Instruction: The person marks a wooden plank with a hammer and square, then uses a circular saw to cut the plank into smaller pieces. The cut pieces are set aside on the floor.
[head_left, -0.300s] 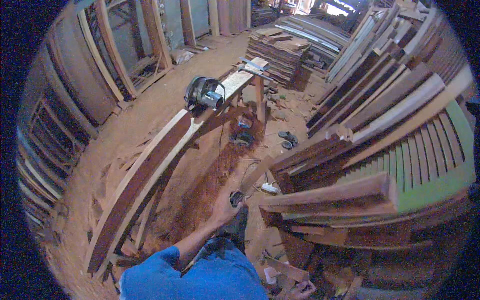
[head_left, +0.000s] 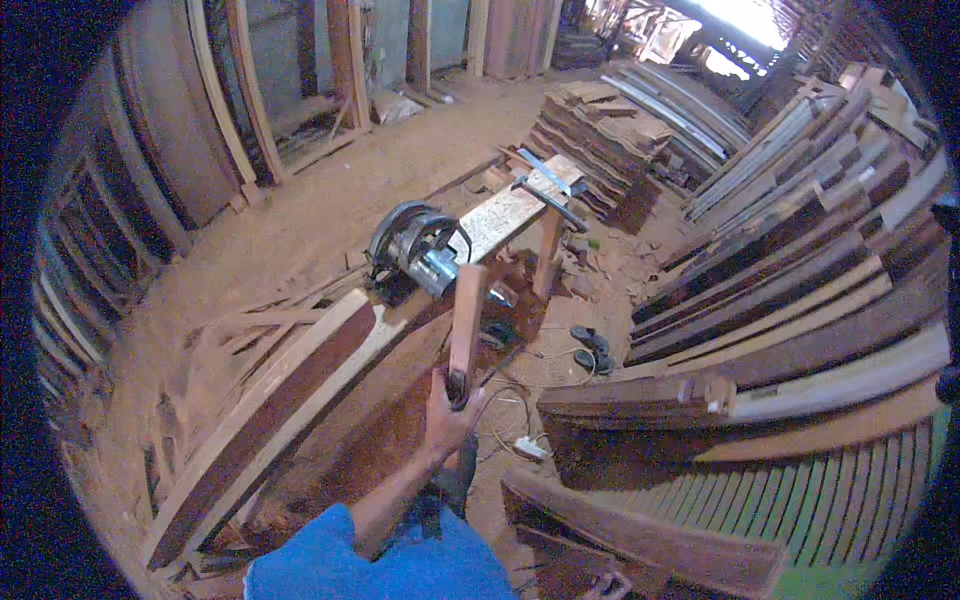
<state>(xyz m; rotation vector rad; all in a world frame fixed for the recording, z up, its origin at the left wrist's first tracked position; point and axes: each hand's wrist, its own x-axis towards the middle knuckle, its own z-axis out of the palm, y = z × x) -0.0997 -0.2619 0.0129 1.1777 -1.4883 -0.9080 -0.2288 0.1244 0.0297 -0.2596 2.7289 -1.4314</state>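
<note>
My left hand (head_left: 447, 425) is raised in front of me, its fingers wrapped round the lower end of a short wooden block (head_left: 466, 325). A small dark object (head_left: 457, 388) shows at the fingers; its kind I cannot make out. The block's upper end overlaps the motor of a circular saw (head_left: 415, 245) in the picture; whether they touch is unclear. The saw sits on a long board (head_left: 500, 215). Near the lower edge, a dim shape among the wood (head_left: 606, 584) looks like part of my right hand, its fingers too unclear to read.
A thick curved-looking beam (head_left: 265, 420) runs along the left of the bench. A metal clamp (head_left: 548, 203) crosses the board's far end. Stacked planks (head_left: 600, 150) stand behind, long timbers (head_left: 780, 310) and a slatted panel (head_left: 800, 510) at right. Sandals (head_left: 592, 350) and a white power strip (head_left: 530, 448) with cords lie on the floor.
My left hand has lifted the wooden block from slanting right to nearly upright, toward the saw. The view has shifted, and my right hand is less visible at the lower edge.
</note>
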